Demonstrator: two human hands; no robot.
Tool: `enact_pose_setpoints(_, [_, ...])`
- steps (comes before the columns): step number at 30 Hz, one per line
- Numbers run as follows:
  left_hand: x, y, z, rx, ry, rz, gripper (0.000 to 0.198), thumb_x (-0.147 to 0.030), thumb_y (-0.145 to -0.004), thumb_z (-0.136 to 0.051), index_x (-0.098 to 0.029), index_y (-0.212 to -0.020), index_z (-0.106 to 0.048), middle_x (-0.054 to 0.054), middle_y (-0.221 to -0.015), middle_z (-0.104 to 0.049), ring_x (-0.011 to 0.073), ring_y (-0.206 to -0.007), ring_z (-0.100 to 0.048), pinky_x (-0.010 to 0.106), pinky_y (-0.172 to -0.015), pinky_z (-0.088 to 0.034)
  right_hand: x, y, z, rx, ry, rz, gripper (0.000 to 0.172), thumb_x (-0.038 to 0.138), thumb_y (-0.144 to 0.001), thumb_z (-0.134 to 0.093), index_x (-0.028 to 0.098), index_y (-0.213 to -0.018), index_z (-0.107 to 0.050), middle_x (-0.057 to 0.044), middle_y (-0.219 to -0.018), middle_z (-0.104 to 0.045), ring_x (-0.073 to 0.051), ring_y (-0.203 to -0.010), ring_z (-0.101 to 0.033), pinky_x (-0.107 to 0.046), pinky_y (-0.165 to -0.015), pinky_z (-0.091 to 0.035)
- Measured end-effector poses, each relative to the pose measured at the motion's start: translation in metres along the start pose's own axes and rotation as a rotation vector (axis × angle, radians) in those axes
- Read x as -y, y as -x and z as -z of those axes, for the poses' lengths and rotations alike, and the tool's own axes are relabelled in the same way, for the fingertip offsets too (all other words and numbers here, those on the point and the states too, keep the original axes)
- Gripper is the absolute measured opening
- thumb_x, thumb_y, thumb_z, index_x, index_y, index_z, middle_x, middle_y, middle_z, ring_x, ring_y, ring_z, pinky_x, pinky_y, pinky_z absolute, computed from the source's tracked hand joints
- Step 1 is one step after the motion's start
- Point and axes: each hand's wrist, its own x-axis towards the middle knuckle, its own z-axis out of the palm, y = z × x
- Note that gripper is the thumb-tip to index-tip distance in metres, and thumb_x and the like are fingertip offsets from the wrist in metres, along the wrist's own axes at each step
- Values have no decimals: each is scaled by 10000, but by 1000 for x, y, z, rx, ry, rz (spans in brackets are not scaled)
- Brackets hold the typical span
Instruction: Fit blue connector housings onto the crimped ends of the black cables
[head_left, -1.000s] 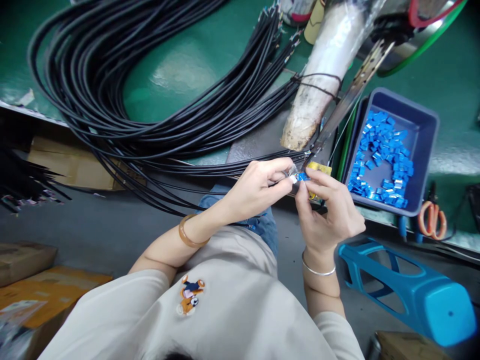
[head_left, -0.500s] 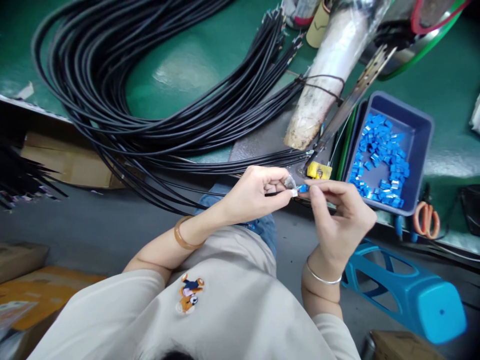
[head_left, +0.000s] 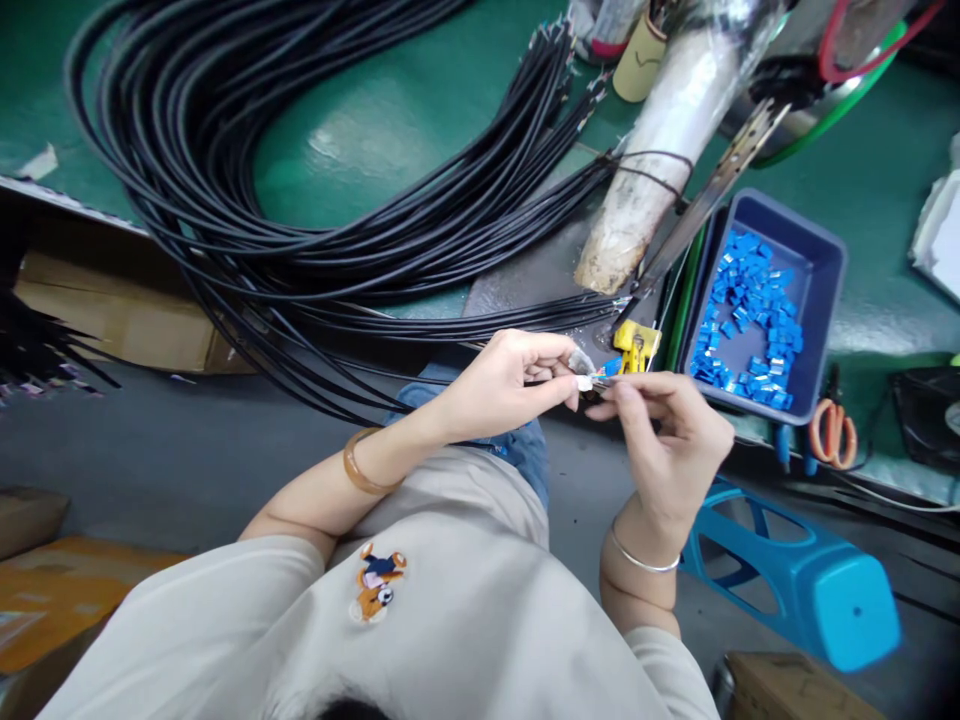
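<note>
My left hand point(head_left: 514, 385) is closed in a pinch on the end of a black cable point(head_left: 409, 407), with pale wraps on its thumb and a fingertip. Thin wires stick out past these fingertips, and a small blue connector point(head_left: 610, 367) shows at them. Close on the right, my right hand point(head_left: 667, 425) has its thumb and index finger pressed together beside the connector. What lies between those two fingers is too small to make out. Just behind the fingertips is a yellow block point(head_left: 637, 340) at the bench edge.
Black cables point(head_left: 322, 250) lie in a large bundle across the green bench point(head_left: 360, 140). A bin point(head_left: 821, 290) of blue connectors stands on the right, near orange-handled scissors point(head_left: 832, 435). A white wrapped tube point(head_left: 652, 190) and a metal bar point(head_left: 709, 200) overhang the work spot. Below is a blue stool point(head_left: 810, 590).
My right hand has shifted slightly left, closer to my left fingertips. The blue connector now shows above the right fingertips rather than straight between the two hands. The view has moved a little.
</note>
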Motion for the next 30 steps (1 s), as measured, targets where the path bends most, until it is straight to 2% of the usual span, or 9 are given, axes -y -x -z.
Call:
enact_pose_setpoints(4, [5,2,-1,-19,-50,-69,87,-139,-843,-629,-97,-794,-689,56,-748,-730,96,-671,-643,176,-657,-505,-1,4,1,-176,20,-74,158,335,-932,-642,189,-883,-676,68,-564,-554,-52,-429,-472,-192,-413,-326])
enact_pose_setpoints(11, [6,3,-2,-28,-210,-127,104,-180,-857,-639,-105,-854,-711,33,-764,-693,94,-692,-583,185,-638,-447,2,0,2,74,97,-56,112,308,-895,-690,199,-911,-706,77,-585,-512,-35,-464,-387,-190,-444,-292])
enact_pose_setpoints(14, [4,3,2,88,-77,-22,144,-217,-868,-631,-98,-802,-681,26,-695,-658,82,-623,-548,185,-592,-431,1,1,3,152,53,-47,120,308,-905,-668,191,-885,-683,70,-596,-534,-37,-460,-410,-180,-431,-305])
enact_pose_setpoints(17, [4,3,5,208,68,82,213,-299,-850,-679,-90,-812,-687,-27,-605,-515,51,-530,-408,179,-497,-333,-3,3,5,200,-57,-50,154,331,-890,-681,191,-827,-665,62,-583,-542,-49,-457,-448,-176,-417,-332])
enact_pose_setpoints(19, [4,2,5,215,101,97,225,-313,-827,-708,-88,-843,-705,-37,-616,-467,44,-537,-352,182,-490,-294,-6,2,6,98,-103,-29,167,338,-866,-708,196,-790,-661,56,-589,-553,-53,-450,-456,-178,-399,-326])
enact_pose_setpoints(23, [3,-1,3,110,113,84,166,-245,-805,-681,-82,-778,-695,-30,-624,-472,45,-566,-361,185,-526,-320,-10,-5,1,-368,-199,201,105,331,-870,-685,230,-897,-693,74,-572,-511,-40,-368,-403,-189,-346,-264])
enact_pose_setpoints(25, [3,-4,1,61,109,80,145,-210,-791,-666,-84,-721,-663,-48,-584,-412,38,-549,-318,181,-507,-282,-10,-7,-3,-516,-176,322,138,279,-891,-660,260,-1026,-679,62,-693,-585,-46,-394,-509,-186,-334,-290])
enact_pose_setpoints(27, [3,-6,1,34,96,81,152,-200,-787,-655,-92,-683,-632,-62,-555,-348,36,-531,-273,187,-483,-225,-10,-6,-8,-514,-102,334,219,194,-916,-625,277,-1118,-637,31,-896,-679,-91,-544,-675,-188,-385,-425])
enact_pose_setpoints(30, [2,-9,1,21,80,94,180,-217,-789,-653,-107,-656,-601,-61,-545,-337,39,-517,-259,200,-470,-190,-14,0,-14,-344,30,294,215,122,-916,-619,240,-1094,-631,0,-969,-753,-165,-755,-770,-265,-606,-621])
